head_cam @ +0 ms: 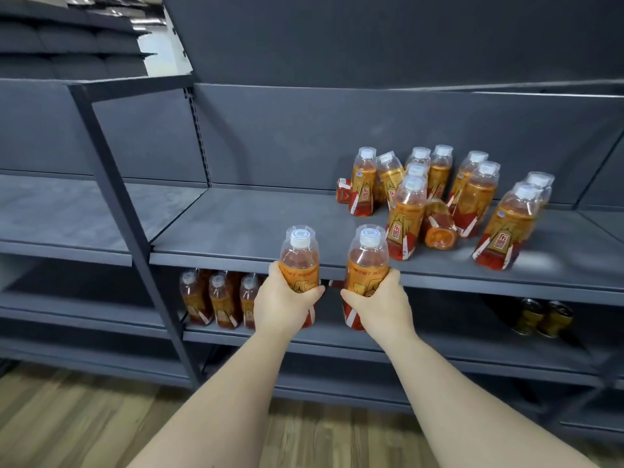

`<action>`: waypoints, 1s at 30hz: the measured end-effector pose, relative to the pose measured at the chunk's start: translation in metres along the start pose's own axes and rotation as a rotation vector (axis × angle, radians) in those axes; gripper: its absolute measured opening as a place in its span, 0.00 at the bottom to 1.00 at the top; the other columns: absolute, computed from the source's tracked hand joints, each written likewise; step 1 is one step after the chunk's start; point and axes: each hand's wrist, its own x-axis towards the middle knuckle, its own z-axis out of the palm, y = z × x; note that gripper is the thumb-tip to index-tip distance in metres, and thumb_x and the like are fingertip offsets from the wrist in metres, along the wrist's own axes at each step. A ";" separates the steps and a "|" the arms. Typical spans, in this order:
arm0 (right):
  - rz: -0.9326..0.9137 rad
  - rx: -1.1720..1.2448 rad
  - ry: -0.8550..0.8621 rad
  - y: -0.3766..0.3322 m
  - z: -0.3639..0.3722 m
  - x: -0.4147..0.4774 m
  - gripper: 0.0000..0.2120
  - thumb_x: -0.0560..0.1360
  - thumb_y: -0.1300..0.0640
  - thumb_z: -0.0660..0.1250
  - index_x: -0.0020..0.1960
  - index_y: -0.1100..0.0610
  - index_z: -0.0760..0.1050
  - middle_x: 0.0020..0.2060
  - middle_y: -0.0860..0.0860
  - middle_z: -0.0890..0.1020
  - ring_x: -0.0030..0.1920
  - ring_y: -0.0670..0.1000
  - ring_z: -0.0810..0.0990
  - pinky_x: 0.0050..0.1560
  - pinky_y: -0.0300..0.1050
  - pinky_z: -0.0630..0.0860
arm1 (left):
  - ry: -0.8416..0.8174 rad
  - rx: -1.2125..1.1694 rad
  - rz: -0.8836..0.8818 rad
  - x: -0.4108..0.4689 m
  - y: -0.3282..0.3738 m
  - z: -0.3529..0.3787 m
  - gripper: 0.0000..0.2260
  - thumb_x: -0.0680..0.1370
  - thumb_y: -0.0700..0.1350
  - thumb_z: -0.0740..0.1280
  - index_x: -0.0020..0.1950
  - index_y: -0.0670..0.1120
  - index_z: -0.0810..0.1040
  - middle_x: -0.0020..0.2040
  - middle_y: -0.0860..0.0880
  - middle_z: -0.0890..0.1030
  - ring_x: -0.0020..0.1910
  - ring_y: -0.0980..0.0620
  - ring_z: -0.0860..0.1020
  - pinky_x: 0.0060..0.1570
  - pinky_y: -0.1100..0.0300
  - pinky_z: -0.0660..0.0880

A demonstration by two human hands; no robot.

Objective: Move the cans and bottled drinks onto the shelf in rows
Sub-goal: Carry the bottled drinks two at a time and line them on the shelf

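Observation:
My left hand (283, 304) grips an orange bottled drink (300, 255) with a white cap, held upright in front of the middle shelf's (236, 228) front edge. My right hand (378, 307) grips a second, matching bottle (366, 261) just to its right. On the middle shelf, to the right, stands a loose cluster of several such bottles (472, 197); one bottle (439, 224) lies on its side and a small red can (343, 190) lies tipped at the cluster's left.
On the lower shelf (135, 319) stand several bottles (219, 298) at the left and two dark cans (540, 317) at the right. A dark steel upright (135, 231) slants just left of my hands. Wood floor (67, 417) lies below.

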 end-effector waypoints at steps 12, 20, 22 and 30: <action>0.042 -0.013 -0.001 0.024 0.009 0.005 0.35 0.70 0.45 0.77 0.67 0.51 0.61 0.53 0.45 0.70 0.51 0.46 0.72 0.48 0.41 0.73 | -0.076 -0.077 -0.002 -0.001 -0.012 0.024 0.27 0.71 0.55 0.77 0.59 0.56 0.62 0.52 0.57 0.73 0.50 0.56 0.73 0.49 0.61 0.73; 0.048 -0.002 -0.027 0.066 0.046 0.010 0.37 0.68 0.45 0.79 0.68 0.51 0.61 0.56 0.48 0.73 0.52 0.47 0.74 0.49 0.42 0.76 | -0.118 -0.087 -0.013 -0.003 -0.055 0.055 0.28 0.71 0.54 0.78 0.62 0.56 0.64 0.52 0.58 0.74 0.51 0.56 0.75 0.49 0.62 0.74; 0.050 0.005 -0.038 0.082 0.059 0.011 0.37 0.68 0.45 0.79 0.68 0.50 0.61 0.57 0.48 0.73 0.53 0.47 0.75 0.49 0.42 0.76 | -0.144 -0.087 -0.008 -0.004 -0.071 0.065 0.27 0.70 0.53 0.78 0.60 0.57 0.63 0.50 0.60 0.73 0.50 0.57 0.75 0.49 0.62 0.73; 0.044 0.037 -0.084 0.146 0.115 0.032 0.34 0.68 0.47 0.79 0.64 0.49 0.61 0.54 0.47 0.74 0.49 0.48 0.77 0.42 0.38 0.74 | -0.232 -0.084 0.015 0.005 -0.130 0.122 0.27 0.69 0.53 0.79 0.60 0.58 0.65 0.48 0.61 0.76 0.45 0.63 0.75 0.39 0.72 0.69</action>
